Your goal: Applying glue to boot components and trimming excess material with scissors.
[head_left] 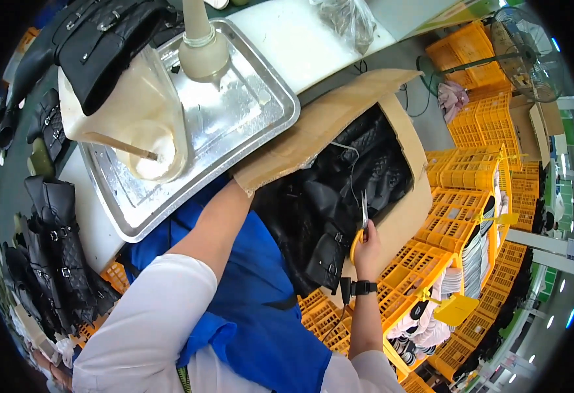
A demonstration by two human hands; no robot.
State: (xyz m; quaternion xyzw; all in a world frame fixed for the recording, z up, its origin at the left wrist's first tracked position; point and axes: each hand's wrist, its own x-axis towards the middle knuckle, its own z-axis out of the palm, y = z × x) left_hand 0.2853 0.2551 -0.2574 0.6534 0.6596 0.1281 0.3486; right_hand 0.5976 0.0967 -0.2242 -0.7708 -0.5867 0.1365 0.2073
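Observation:
My right hand (368, 252) is closed round the orange handles of a pair of scissors (364, 213), whose blades point away from me over a cardboard box (401, 216). Black quilted leather boot uppers (329, 255) with buckles fill the box. A thin pale cord (354, 171) lies across them. My left forearm (215, 226) reaches to the raised near-left flap (320, 134) of the box, which hides the hand and whatever it touches.
Left of the box, a metal tray (251, 105) carries a cut-open plastic jug (120, 98) with a brush and a pale bottle (204, 56). More black boots (57, 255) stand at far left. Yellow crates (454, 216) are stacked on the right, below a standing fan (523, 56).

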